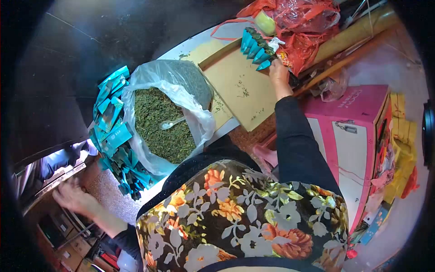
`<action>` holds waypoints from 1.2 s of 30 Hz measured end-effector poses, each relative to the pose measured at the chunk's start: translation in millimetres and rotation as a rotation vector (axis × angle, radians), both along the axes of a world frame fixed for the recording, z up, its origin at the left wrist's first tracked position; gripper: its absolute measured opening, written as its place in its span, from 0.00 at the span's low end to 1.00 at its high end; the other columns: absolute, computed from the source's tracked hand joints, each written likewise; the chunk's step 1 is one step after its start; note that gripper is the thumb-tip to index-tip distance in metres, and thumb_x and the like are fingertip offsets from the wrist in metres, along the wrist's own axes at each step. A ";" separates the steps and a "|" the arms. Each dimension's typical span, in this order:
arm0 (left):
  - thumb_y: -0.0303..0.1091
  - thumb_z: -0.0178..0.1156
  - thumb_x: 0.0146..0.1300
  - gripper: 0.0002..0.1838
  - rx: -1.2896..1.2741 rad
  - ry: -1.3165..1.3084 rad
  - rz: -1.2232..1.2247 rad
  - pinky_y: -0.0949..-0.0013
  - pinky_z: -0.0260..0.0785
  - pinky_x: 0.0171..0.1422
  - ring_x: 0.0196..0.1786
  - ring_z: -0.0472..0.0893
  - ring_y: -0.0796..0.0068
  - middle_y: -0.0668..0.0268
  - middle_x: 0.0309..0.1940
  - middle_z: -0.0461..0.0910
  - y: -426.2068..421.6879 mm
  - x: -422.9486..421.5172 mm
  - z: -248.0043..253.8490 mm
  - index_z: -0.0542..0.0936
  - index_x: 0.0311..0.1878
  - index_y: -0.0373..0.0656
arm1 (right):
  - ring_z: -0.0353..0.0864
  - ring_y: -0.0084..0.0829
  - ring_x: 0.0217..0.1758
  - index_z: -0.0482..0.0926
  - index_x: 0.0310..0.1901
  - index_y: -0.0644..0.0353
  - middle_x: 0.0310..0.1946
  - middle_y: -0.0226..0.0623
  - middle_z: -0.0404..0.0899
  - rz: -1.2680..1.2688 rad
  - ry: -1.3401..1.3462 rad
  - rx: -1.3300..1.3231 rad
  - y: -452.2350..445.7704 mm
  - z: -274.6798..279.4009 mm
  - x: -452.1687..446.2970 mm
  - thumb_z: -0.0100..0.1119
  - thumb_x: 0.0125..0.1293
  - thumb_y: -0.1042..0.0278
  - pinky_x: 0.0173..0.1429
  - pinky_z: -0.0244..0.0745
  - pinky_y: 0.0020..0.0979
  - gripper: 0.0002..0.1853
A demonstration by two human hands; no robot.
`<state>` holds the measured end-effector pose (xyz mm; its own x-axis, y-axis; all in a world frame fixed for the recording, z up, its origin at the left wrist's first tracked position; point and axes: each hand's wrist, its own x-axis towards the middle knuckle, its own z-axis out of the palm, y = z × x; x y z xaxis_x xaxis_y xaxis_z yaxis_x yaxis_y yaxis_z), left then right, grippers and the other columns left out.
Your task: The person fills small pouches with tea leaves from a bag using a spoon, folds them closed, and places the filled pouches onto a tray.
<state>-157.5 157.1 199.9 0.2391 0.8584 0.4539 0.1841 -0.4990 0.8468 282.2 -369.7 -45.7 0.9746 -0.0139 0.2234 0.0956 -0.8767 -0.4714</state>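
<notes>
My right hand (278, 75) is at the upper right, at the far right end of a shallow tan tray (235, 86). Its fingers are closed at the lower end of a row of teal packets (257, 51) with dark leafy tops. My left hand (74, 197) is at the lower left, slightly blurred, with its fingers apart and nothing visible in them. Between the hands, a clear plastic bag (199, 120) stands open, full of dried green leaves (154, 118), with a white spoon (171, 123) lying on them. A pile of teal packets (113, 136) lies left of the bag.
Red plastic bags (308, 27) lie at the top right beside wooden poles (349, 43). A pink and white box (344, 113) stands on the right, with yellow packages (403, 149) beside it. Shelves with boxes (72, 245) are at the lower left.
</notes>
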 end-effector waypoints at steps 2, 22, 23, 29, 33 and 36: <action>0.30 0.50 0.66 0.28 -0.107 0.007 -0.124 0.65 0.76 0.43 0.41 0.79 0.62 0.49 0.55 0.69 -32.7 19.2 -41.8 0.53 0.67 0.40 | 0.78 0.53 0.36 0.75 0.30 0.56 0.32 0.49 0.78 0.041 0.010 -0.045 2.3 8.9 1.8 0.52 0.58 0.67 0.40 0.72 0.49 0.05; 0.24 0.54 0.63 0.32 -0.663 0.337 -0.586 0.76 0.72 0.42 0.38 0.77 0.78 0.62 0.50 0.72 -124.3 40.0 -138.9 0.56 0.69 0.43 | 0.80 0.51 0.35 0.77 0.36 0.55 0.30 0.47 0.80 0.197 -0.121 -0.363 5.6 24.9 6.1 0.53 0.56 0.69 0.38 0.75 0.50 0.06; 0.23 0.54 0.63 0.31 -0.681 0.339 -0.593 0.76 0.72 0.42 0.38 0.77 0.78 0.62 0.50 0.72 -127.3 39.8 -140.6 0.56 0.69 0.43 | 0.81 0.50 0.34 0.77 0.37 0.54 0.30 0.46 0.80 0.173 -0.100 -0.393 6.9 28.6 3.5 0.55 0.55 0.68 0.37 0.75 0.50 0.07; 0.24 0.55 0.62 0.30 -0.717 0.299 -0.615 0.78 0.72 0.41 0.36 0.77 0.81 0.61 0.49 0.73 -138.6 41.3 -148.0 0.58 0.67 0.40 | 0.81 0.49 0.28 0.73 0.39 0.53 0.22 0.45 0.79 0.164 -0.178 -0.343 1.8 24.7 -4.0 0.54 0.55 0.69 0.30 0.75 0.50 0.08; 0.23 0.55 0.61 0.30 -0.712 0.314 -0.625 0.78 0.72 0.41 0.35 0.77 0.83 0.61 0.49 0.73 -137.1 42.3 -150.0 0.58 0.67 0.40 | 0.81 0.50 0.26 0.71 0.42 0.53 0.22 0.46 0.80 0.162 -0.126 -0.352 2.5 26.9 -7.4 0.54 0.56 0.68 0.30 0.74 0.51 0.11; 0.22 0.54 0.61 0.30 -0.705 0.320 -0.627 0.78 0.72 0.41 0.35 0.77 0.82 0.61 0.49 0.73 -137.0 40.9 -150.0 0.58 0.67 0.40 | 0.80 0.50 0.27 0.71 0.42 0.53 0.22 0.47 0.79 0.144 -0.110 -0.344 2.3 25.2 -8.8 0.54 0.56 0.68 0.30 0.74 0.51 0.11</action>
